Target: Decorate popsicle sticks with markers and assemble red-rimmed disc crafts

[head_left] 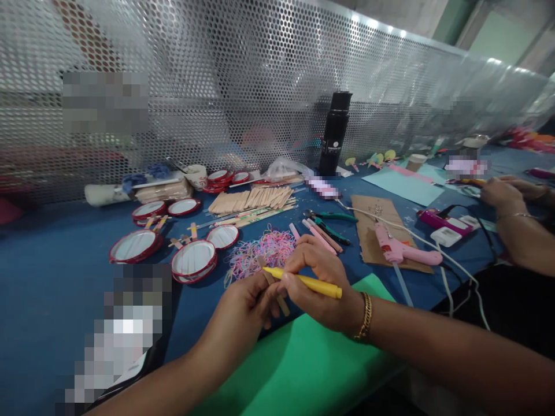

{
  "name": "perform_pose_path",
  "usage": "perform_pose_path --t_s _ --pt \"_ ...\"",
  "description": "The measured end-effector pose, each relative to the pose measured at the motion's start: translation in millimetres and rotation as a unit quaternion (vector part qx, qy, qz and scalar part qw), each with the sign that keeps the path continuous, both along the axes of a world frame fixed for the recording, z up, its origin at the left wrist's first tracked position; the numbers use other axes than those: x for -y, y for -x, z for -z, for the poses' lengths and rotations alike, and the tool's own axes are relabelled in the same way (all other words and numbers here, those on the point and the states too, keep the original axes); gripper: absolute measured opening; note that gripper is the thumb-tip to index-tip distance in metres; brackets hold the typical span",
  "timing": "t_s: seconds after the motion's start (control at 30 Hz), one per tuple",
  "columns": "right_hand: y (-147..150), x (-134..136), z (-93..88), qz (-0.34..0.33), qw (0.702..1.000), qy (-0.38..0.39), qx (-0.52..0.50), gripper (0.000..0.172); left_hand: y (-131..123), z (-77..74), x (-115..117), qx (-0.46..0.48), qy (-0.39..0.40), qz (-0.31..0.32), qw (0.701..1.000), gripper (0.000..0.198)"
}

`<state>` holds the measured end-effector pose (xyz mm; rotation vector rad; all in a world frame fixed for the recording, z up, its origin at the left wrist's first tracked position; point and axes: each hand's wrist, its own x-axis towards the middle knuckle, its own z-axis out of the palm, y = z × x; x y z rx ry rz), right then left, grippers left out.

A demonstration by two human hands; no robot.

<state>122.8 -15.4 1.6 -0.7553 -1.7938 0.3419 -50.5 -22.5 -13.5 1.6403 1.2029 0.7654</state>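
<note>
Between the fingers of my left hand (243, 303) is a wooden craft stick (284, 305), tilted, its upper end sticking out past the fingertips. My right hand (318, 283) is closed round a yellow marker (321, 286), whose tip points at the upper part of the stick. Whether the tip touches the wood I cannot tell. Both hands are above a green sheet (303, 364) at the table's near edge. Just beyond them lies a heap of pastel rubber bands (264, 251), with several pink markers (323, 236) to its right.
Red-rimmed round mirrors (193, 258) and a phone (125, 335) lie left. Behind are piled craft sticks (251, 199) and a black bottle (335, 136). Teal-handled pliers (332, 228) and a pink glue gun (401, 248) with a trailing cable are right. Another person's hands (505, 193) work far right.
</note>
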Motion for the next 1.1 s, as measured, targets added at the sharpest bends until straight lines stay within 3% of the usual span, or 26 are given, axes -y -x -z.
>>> perform_pose_path --t_s 0.3,0.5,0.67,1.1 --pt "-2.9 -5.6 -0.6 0.039 0.999 -0.012 0.002 0.015 0.0 -1.5 -1.1 -0.019 0.005 0.003 1.000 0.039" --pt "-1.7 -3.5 3.4 -0.011 1.000 -0.009 0.003 0.012 0.6 0.7 0.9 -0.004 -0.007 0.006 1.000 0.042" --pt "-5.6 -6.7 4.8 0.046 0.999 0.011 0.003 0.015 1.1 1.5 2.2 -0.016 0.010 0.008 1.000 0.038" --pt "-6.1 -0.3 3.7 0.031 0.999 -0.036 0.017 0.013 2.0 5.3 3.8 -0.010 0.018 0.001 1.000 0.044"
